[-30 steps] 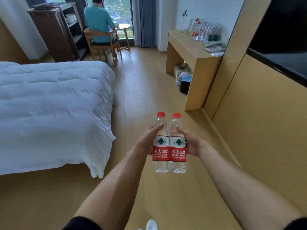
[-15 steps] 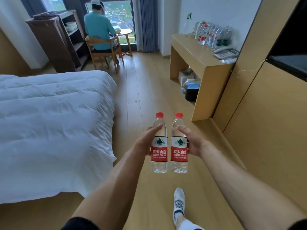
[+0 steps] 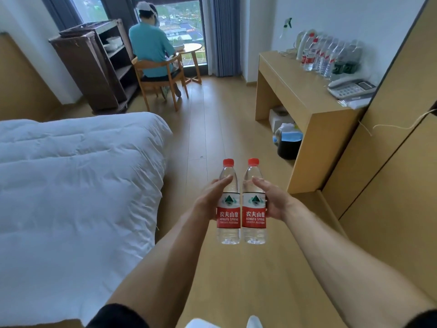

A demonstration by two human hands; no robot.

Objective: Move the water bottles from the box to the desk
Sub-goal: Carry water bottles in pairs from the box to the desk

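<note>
From the head view, my left hand (image 3: 208, 200) grips one water bottle (image 3: 228, 204) and my right hand (image 3: 274, 202) the other (image 3: 255, 205), fingers wrapped around each, both upright and touching. The worktop (image 3: 290, 91) lies ahead to the right (right hand nearer), bottles already lined along its far edge (image 3: 326, 55).

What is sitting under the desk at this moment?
Under the desk stand a black bin with a blue-and-white bag in it and, behind it, a whitish box. The desk's side panel hides whatever lies deeper in.
</note>
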